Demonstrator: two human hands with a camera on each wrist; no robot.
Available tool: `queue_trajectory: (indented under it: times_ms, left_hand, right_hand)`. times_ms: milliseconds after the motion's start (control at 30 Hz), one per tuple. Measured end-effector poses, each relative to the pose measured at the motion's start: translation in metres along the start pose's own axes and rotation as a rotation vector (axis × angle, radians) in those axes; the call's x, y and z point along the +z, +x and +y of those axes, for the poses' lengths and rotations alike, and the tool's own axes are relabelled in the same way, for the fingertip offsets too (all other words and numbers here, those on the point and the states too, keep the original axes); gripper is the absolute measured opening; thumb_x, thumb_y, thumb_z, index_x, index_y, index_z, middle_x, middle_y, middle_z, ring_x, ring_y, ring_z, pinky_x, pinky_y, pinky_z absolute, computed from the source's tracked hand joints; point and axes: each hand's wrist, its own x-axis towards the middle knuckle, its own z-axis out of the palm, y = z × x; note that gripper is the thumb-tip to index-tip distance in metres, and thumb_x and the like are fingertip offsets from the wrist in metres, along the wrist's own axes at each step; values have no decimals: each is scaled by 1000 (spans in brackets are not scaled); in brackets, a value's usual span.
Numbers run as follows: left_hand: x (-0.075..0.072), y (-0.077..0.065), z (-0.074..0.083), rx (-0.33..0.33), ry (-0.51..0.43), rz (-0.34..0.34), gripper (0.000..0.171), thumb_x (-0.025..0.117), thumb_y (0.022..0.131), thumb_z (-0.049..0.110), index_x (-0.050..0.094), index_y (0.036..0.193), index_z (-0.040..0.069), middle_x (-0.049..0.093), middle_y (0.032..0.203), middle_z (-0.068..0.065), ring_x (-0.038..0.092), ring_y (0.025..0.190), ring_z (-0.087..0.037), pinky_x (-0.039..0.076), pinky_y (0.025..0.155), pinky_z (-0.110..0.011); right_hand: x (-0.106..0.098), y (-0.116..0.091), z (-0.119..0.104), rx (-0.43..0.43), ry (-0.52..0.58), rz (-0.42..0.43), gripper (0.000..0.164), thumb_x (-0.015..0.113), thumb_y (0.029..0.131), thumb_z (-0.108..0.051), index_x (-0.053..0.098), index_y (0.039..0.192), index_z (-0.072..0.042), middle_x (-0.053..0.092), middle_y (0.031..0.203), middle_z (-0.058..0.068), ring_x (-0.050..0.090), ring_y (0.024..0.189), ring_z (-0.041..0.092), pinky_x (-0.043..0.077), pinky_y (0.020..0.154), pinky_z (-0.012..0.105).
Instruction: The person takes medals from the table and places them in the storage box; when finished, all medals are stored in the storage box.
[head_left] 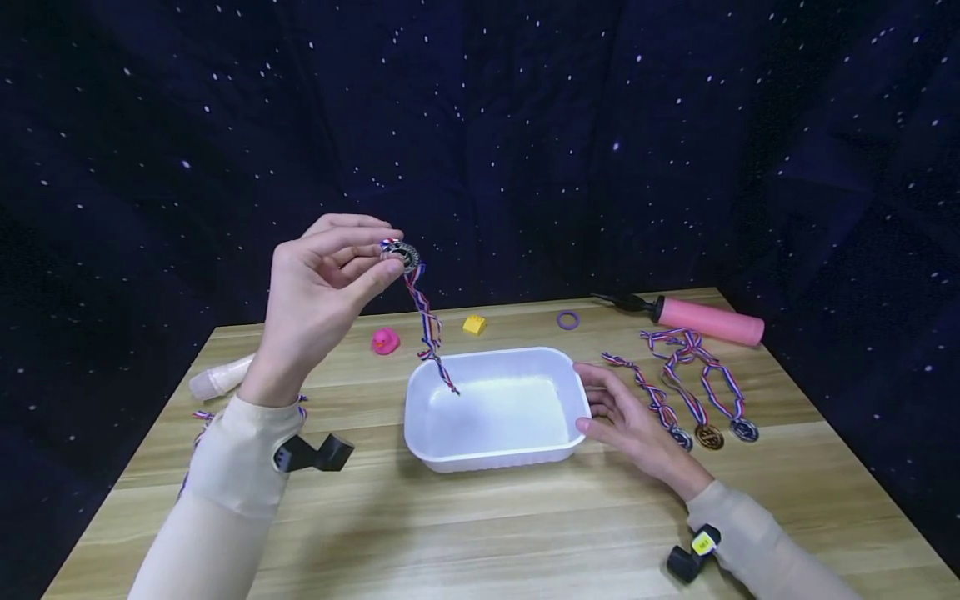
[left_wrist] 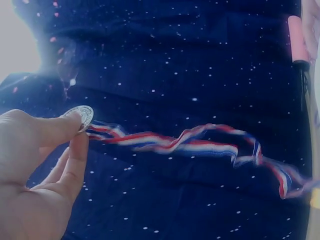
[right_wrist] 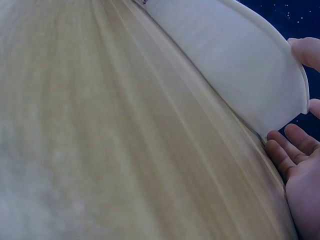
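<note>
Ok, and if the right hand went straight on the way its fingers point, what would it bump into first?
The white tub, most likely: the right hand is up against its end rim, though exactly where they touch is hard to judge.

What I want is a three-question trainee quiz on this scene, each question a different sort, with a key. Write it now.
1. What does the left hand pinch between thumb and fingers?

2. True or false: the yellow block lies outside the white tub.

3. In the head view, how many medals lie on the table to the right of the tub?
A) one
B) three
C) five

Key:
1. A silver-coloured medal.
2. True.
3. B.
</note>
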Motion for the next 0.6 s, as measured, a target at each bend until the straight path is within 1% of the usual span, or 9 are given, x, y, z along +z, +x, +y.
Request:
queue_trajectory:
  times_ms: [133, 233, 367, 500, 600]
  left_hand:
    - [9, -3, -14, -31, -12, -40, 28, 84, 90, -15, 81, 116, -9, 70, 122, -14, 77, 102, -20, 66, 94, -28]
    - [14, -9, -27, -71, 12, -78, 27, 84, 90, -15, 80, 116, -9, 72, 119, -14, 79, 101, -17, 67, 93, -29]
    - [19, -20, -43, -139, 39, -107, 26, 85, 90, -14, 80, 115, -7, 73, 118, -15, 80, 100, -16, 67, 94, -30]
    - [22, -32, -56, -201, 49, -146, 25, 85, 89, -14, 80, 112, -6, 73, 116, -16, 80, 100, -19, 67, 95, -33]
    - [24, -41, -66, -246, 89, -185, 22, 86, 91, -11, 80, 111, -3, 74, 115, -16, 80, 101, -24, 67, 94, -32]
  right_hand:
    - [0, 0, 0, -9, 10, -4, 74, 74, 103, -3, 39, 169, -6, 53, 158, 23, 61, 134, 35, 55, 113, 26]
    - [1, 0, 1, -11, 15, -9, 74, 74, 103, -2, 38, 169, -6, 52, 159, 23, 60, 134, 37, 54, 113, 26]
    - [2, 1, 2, -14, 15, -15, 75, 74, 103, -2, 38, 169, -5, 51, 160, 24, 60, 135, 41, 55, 113, 26]
    - [1, 0, 1, -7, 10, -12, 75, 74, 103, -2, 38, 169, -6, 52, 159, 24, 60, 134, 41, 54, 113, 26]
    - [0, 0, 0, 3, 7, -9, 76, 75, 103, -3, 38, 169, -7, 51, 159, 23, 59, 135, 41, 54, 114, 25]
